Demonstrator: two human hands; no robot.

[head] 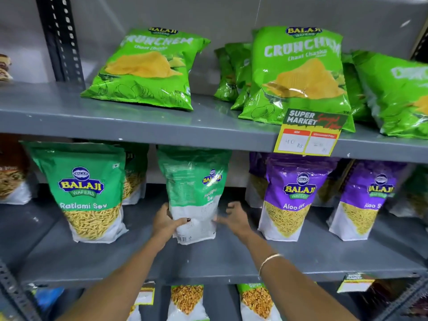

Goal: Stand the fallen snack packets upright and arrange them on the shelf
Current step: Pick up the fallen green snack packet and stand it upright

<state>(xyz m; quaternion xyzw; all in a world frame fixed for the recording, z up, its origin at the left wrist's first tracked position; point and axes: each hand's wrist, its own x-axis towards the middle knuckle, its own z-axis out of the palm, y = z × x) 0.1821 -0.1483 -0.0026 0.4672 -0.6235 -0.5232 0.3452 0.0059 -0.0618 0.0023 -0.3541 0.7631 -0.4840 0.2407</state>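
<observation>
Head view: my left hand point(165, 224) grips the lower left edge of the green sev packet point(194, 195), while my right hand point(232, 220) is open, fingers spread at its right edge. It stands on the middle shelf point(231, 258), turned partly sideways. Neighbouring Ratlami Sev packet point(89, 193) and purple Aloo Sev packets point(289, 200) already stand. Above, the Crunchem bag point(146, 70) leans back, probably still to straighten.
</observation>
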